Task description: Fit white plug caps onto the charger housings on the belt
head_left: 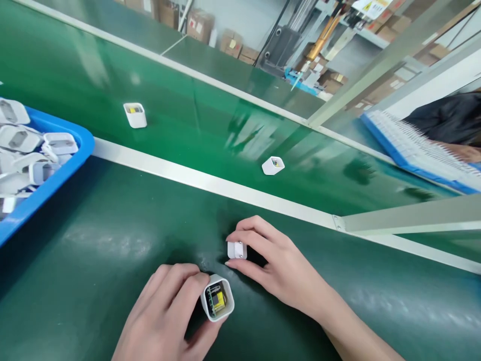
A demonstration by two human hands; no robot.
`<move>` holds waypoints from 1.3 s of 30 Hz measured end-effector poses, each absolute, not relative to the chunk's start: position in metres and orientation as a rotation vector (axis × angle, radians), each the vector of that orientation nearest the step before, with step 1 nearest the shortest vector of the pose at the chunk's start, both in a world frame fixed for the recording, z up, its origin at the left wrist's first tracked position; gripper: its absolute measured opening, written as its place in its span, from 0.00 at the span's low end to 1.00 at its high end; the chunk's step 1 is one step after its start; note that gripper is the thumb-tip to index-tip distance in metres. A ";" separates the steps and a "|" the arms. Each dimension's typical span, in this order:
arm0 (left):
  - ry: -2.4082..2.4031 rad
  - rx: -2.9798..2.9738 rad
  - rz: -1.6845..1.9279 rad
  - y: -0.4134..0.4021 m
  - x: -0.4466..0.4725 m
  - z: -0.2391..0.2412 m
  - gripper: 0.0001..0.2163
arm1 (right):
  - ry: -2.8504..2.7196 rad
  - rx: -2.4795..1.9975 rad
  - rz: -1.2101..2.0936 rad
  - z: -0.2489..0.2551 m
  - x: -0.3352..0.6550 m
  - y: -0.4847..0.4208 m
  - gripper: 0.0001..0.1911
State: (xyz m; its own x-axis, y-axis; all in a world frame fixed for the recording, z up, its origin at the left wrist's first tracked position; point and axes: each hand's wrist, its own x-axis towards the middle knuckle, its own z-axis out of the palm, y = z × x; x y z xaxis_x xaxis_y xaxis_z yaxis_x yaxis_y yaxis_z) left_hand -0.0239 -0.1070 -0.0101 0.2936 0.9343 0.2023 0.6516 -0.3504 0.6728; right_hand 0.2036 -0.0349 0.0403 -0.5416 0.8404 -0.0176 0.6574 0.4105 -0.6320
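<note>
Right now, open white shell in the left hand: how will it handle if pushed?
Probably stiff and light: the white shell looks like thin moulded plastic. Flat-sided, so it likely slides, not rolls. The exposed board at its open end may be fragile.

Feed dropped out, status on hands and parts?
Left hand grips open charger shell. Right hand pinches white cap. Nothing between them.

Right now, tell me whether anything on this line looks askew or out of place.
One thing: on the conveyor belt, the nearer white housing lies tipped on its side, while the farther housing stands upright, opening up. The left hand grips an open housing and the right hand a white cap; neither looks damaged.
</note>
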 end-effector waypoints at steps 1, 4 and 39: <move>1.434 2.089 0.804 -0.107 -0.023 -0.010 0.06 | -2.322 -1.259 0.863 0.042 0.203 -0.036 0.10; 1.441 2.046 0.786 -0.107 -0.023 -0.007 0.05 | -2.181 -1.089 0.970 0.052 0.197 -0.044 0.15; 1.334 1.901 0.822 -0.107 -0.022 -0.007 0.07 | -2.473 -1.296 0.908 0.074 0.164 -0.068 0.08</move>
